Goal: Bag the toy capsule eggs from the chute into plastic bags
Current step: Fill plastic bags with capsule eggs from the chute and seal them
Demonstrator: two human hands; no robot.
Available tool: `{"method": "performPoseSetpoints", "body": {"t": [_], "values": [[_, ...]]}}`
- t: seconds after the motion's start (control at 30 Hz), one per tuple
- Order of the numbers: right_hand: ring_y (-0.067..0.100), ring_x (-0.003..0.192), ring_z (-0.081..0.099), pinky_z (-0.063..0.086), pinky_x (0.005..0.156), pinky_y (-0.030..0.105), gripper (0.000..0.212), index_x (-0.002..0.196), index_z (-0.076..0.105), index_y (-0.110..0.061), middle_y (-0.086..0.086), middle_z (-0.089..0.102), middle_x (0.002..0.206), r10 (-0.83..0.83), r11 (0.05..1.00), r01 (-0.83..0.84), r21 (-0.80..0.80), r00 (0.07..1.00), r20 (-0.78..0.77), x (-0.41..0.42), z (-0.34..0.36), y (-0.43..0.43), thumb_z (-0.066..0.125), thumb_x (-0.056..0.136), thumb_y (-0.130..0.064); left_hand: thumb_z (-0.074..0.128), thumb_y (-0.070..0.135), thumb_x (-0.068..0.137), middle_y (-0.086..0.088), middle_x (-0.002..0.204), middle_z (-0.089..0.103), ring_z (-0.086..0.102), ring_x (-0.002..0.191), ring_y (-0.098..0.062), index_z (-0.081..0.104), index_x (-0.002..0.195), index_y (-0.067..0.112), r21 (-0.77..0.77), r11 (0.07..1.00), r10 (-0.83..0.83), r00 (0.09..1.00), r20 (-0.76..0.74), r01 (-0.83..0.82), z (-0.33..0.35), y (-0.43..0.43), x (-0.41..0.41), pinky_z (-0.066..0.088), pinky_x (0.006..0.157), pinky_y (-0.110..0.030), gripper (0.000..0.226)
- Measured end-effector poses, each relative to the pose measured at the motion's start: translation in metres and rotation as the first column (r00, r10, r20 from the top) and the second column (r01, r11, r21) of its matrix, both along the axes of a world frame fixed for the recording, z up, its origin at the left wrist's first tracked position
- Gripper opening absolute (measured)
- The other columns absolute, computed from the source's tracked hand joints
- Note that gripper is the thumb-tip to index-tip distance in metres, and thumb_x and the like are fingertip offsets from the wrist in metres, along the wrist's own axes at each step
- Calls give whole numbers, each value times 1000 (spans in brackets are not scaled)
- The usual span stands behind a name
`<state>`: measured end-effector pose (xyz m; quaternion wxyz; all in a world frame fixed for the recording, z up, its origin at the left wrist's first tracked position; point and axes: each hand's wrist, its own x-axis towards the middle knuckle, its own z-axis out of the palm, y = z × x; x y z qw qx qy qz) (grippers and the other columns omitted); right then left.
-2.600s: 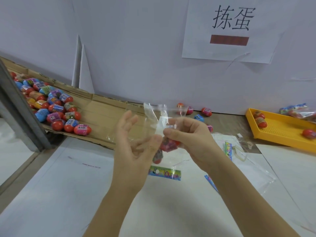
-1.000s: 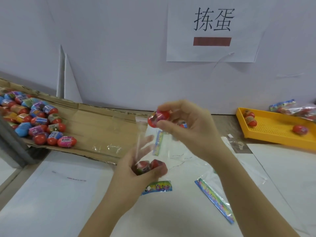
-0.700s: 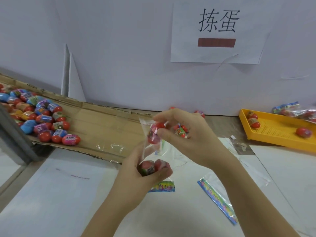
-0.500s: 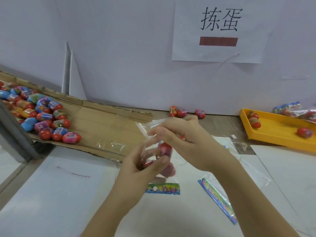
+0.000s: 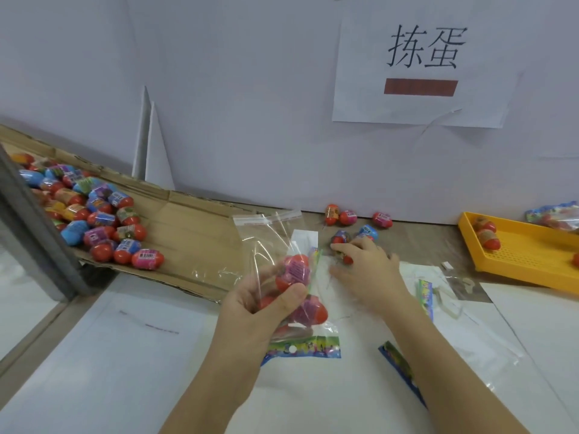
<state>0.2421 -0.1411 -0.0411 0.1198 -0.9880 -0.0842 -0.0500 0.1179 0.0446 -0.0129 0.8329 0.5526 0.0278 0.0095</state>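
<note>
My left hand (image 5: 260, 303) grips a clear plastic bag (image 5: 275, 236) with a colourful header strip, its mouth open upward. Several red and pink capsule eggs (image 5: 296, 270) sit inside it. My right hand (image 5: 365, 270) lies on the table to the right, fingers curled round a red egg (image 5: 344, 256) among loose eggs (image 5: 368, 231) near the wall. A cardboard chute (image 5: 188, 227) at the left carries a pile of several red, blue and pink eggs (image 5: 100, 220).
A yellow tray (image 5: 529, 255) at the right holds a few eggs, with filled bags (image 5: 554, 216) behind it. Empty bags with colourful strips (image 5: 404, 368) lie on the white paper. A grey post (image 5: 34, 233) stands at the left. The wall carries a paper sign (image 5: 423, 64).
My right hand left the bag mouth after dropping an egg in and moved right and down to the loose eggs on the table. The left hand keeps holding the bag.
</note>
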Motion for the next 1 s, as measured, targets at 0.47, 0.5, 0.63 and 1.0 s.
{"method": "performPoseSetpoints", "body": {"t": [0.47, 0.5, 0.63, 1.0], "values": [[15, 84, 66, 54, 81, 31, 36, 112, 60, -34, -7, 68, 95, 362, 516, -491, 702, 868, 341, -88, 127, 26, 74, 80, -26, 77, 15, 58, -11, 82, 74, 72, 68, -30, 61, 117, 27, 112, 993, -52, 997, 58, 45, 6, -10, -8, 61, 63, -39, 63], [10, 86, 64, 51, 82, 27, 36, 109, 58, -36, -12, 67, 92, 355, 594, -480, 645, 877, 324, -89, 126, 27, 76, 79, -29, 76, 13, 59, -10, 85, 75, 72, 68, -31, 61, 117, 26, 104, 994, -50, 997, 65, 43, 6, -10, -9, 61, 62, -38, 61], [4, 97, 52, 25, 90, 16, 15, 89, 58, -48, -28, 63, 87, 355, 805, -453, 383, 885, 302, -88, 126, 27, 67, 79, -42, 75, 12, 65, -13, 84, 72, 70, 69, -31, 60, 124, 24, 112, 990, -94, 989, 111, 82, 8, -10, -10, 60, 66, -38, 61], [1, 93, 56, 26, 103, 42, 16, 80, 61, -36, -19, 64, 83, 369, 746, -483, 459, 873, 320, -81, 117, 32, 54, 90, -47, 70, 45, 70, -17, 89, 74, 73, 77, -38, 66, 114, 22, 65, 990, -130, 991, 43, 127, 5, -10, -10, 60, 62, -40, 50]]}}
